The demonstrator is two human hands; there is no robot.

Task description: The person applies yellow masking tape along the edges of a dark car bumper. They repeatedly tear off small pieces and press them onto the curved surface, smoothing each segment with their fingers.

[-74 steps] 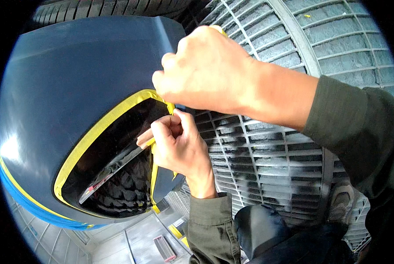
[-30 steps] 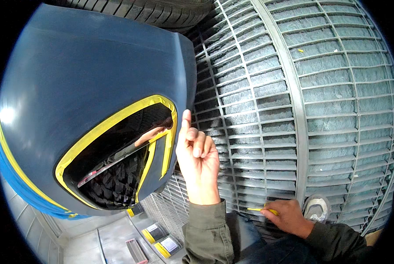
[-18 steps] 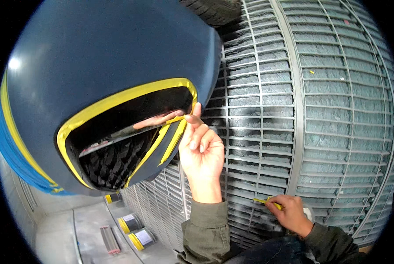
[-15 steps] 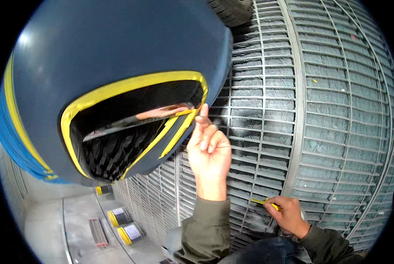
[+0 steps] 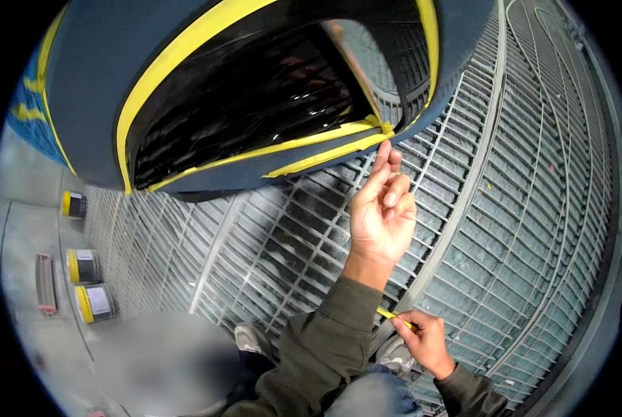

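Note:
A dark blue car body panel (image 5: pixel 213 182) fills the upper part of the view, around a black, patterned, grille-like opening. Yellow masking tape (image 5: pixel 325 154) runs along the opening's edges and meets in a small bunch at the lower right corner. My left hand (image 5: pixel 384 212), palm up, reaches to this corner with the index finger extended at the tape. Its other fingers are loosely bent and grip nothing visible. Lower right, away from the panel, my right hand (image 5: pixel 427 340) pinches a short strip of yellow tape (image 5: pixel 386 313) between thumb and fingers.
Metal floor grating (image 5: pixel 519 229) spreads beneath and to the right. Several dark tins with yellow rims, one (image 5: pixel 97 303) nearest, stand at the left beside a long reddish-grey object (image 5: pixel 45 283). My shoes (image 5: pixel 394 354) are on the grating. Blue sheeting (image 5: pixel 29 115) covers the panel's far left.
The view has shifted, so the panel sits higher and the tins further left. My left fingertip stays at the tape's lower right corner. My right hand still pinches the yellow strip.

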